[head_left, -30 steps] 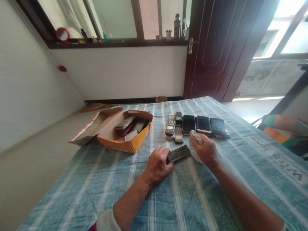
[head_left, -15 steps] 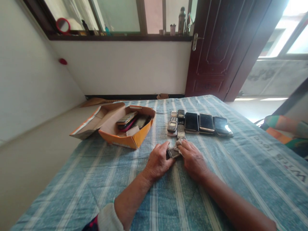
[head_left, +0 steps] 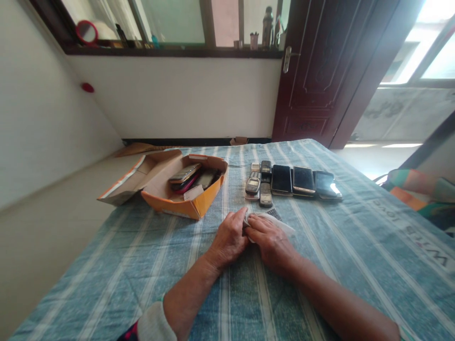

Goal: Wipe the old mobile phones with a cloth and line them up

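Note:
On the striped cloth, a keypad phone [head_left: 274, 214] lies mostly hidden under my hands, its keypad end showing at the far right. My left hand [head_left: 230, 239] is closed around the phone's near left end. A pale wiping cloth [head_left: 280, 224] is pressed onto the phone by my right hand [head_left: 268, 239], whose fingers lie bent over it close to the left thumb and fingers. Just beyond my hands stand small keypad phones, among them a dark one [head_left: 265, 194] and a grey one [head_left: 253, 183].
An open orange cardboard box [head_left: 209, 196] holding several phones [head_left: 185, 174] sits to the left, its lid folded outward. Right of the keypad phones lie touchscreen phones [head_left: 282, 179] in a row. The striped cloth [head_left: 170, 274] covers the surface. A dark red door [head_left: 316, 80] stands behind.
My right hand and the cloth have slid left along the phone toward my left hand. The cloth now spreads wider, and the keypad end has come into view.

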`<action>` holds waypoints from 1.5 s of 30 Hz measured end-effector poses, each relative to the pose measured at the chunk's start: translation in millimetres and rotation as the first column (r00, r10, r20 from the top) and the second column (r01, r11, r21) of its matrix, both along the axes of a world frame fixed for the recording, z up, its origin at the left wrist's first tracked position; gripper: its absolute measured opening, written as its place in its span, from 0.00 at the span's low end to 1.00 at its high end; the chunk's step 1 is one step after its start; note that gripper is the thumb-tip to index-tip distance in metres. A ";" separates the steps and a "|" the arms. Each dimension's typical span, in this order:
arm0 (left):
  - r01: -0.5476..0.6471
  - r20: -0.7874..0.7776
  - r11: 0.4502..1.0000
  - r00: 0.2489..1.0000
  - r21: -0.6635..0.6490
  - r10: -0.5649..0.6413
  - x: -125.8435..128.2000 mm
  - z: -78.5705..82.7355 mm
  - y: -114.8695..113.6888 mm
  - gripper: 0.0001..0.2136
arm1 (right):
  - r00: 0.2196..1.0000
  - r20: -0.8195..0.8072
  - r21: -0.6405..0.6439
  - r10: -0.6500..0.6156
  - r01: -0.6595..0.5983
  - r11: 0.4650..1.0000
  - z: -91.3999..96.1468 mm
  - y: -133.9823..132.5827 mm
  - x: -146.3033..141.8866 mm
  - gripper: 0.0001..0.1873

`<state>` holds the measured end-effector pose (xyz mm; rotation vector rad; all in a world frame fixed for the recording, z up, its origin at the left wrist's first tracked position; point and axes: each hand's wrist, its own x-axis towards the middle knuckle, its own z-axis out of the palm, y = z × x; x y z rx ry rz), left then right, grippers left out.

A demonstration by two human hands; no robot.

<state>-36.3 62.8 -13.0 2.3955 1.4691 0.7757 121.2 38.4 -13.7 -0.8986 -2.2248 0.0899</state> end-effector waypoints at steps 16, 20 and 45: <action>0.128 -0.121 0.989 0.986 0.072 -0.119 -0.9 6.2 -5.7 0.22 | 0.985 0.119 0.167 -0.127 0.106 0.980 1.0 -11.9 2.7 0.14; 0.131 -0.131 0.988 0.984 0.076 -0.120 -0.1 7.1 -7.3 0.22 | 0.969 0.149 0.232 -0.195 0.157 0.960 -1.6 -16.8 8.6 0.13; 0.105 -0.095 0.991 0.991 0.083 -0.097 2.6 5.0 -6.0 0.23 | 0.997 0.072 0.149 -0.031 0.020 0.989 -6.9 -5.3 10.8 0.15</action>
